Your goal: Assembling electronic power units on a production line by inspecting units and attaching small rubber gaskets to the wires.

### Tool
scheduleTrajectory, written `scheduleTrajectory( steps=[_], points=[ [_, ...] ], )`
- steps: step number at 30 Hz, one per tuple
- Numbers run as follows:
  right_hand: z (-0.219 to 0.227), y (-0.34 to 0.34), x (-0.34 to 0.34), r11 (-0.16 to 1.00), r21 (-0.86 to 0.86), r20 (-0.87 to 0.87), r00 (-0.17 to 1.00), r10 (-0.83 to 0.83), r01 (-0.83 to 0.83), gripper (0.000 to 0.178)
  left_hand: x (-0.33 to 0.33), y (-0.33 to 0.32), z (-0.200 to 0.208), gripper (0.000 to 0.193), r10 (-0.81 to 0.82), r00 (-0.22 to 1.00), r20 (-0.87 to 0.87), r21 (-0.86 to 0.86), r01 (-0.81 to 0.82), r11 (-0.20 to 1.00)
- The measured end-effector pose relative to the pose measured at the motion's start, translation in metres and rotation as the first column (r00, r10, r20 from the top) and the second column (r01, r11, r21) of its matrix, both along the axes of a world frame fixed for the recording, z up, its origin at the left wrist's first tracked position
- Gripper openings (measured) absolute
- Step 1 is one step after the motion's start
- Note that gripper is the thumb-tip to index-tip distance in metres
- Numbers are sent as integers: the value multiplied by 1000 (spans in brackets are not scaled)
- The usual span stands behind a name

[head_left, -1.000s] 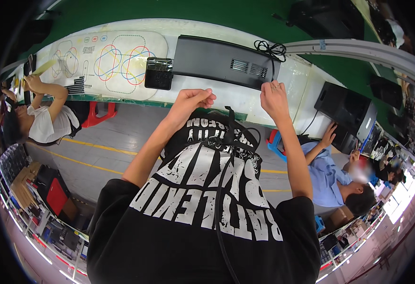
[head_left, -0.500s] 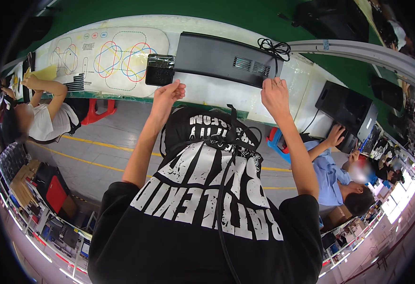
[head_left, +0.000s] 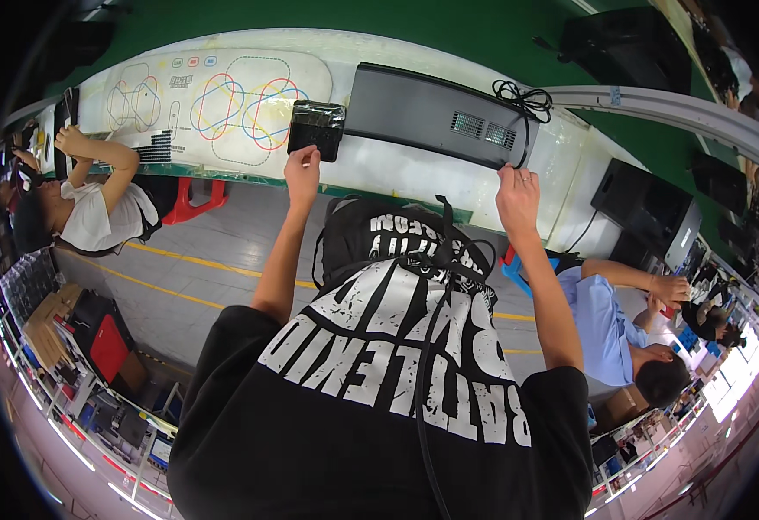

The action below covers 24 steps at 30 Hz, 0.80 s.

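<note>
Box [head_left: 316,130], square and glossy-topped, meets left hand [head_left: 302,178], slim black cord [head_left: 528,136] nears right hand [head_left: 518,195], each grip's closure unclear.

Tray [head_left: 319,136] L of panel [head_left: 414,108], cable [head_left: 527,137] @ panel's R end.

The person wears a loose black T-shirt [head_left: 327,433] with short, wide sleeves [head_left: 557,394], its front printed in large, cracked white block letters [head_left: 353,299]; a thin black cord [head_left: 422,433] trails down the chest below a dark knotted strap [head_left: 443,253], and the right hand [head_left: 518,199] seems to bear a ring [head_left: 525,178]
</note>
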State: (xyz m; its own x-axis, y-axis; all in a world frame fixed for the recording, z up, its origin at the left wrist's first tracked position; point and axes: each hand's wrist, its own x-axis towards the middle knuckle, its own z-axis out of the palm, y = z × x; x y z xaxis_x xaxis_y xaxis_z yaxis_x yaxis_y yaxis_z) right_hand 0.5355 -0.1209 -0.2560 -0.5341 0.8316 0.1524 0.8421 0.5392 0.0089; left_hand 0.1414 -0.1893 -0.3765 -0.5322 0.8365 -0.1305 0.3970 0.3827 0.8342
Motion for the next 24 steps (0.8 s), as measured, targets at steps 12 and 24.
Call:
scheduleTrajectory(
  steps=[12, 24],
  points=[
    [-12, -5, -9, 995, 97, -29, 1000, -6, 9, 11, -15, 26, -46, 25, -190, 924, -332, -173, 138, 975],
    [-11, -5, -7, 994, 85, -54, 996, -71, 75, 15, -18, 38, -49, 15, -281, 897, -341, -181, 230, 956]
  ],
)
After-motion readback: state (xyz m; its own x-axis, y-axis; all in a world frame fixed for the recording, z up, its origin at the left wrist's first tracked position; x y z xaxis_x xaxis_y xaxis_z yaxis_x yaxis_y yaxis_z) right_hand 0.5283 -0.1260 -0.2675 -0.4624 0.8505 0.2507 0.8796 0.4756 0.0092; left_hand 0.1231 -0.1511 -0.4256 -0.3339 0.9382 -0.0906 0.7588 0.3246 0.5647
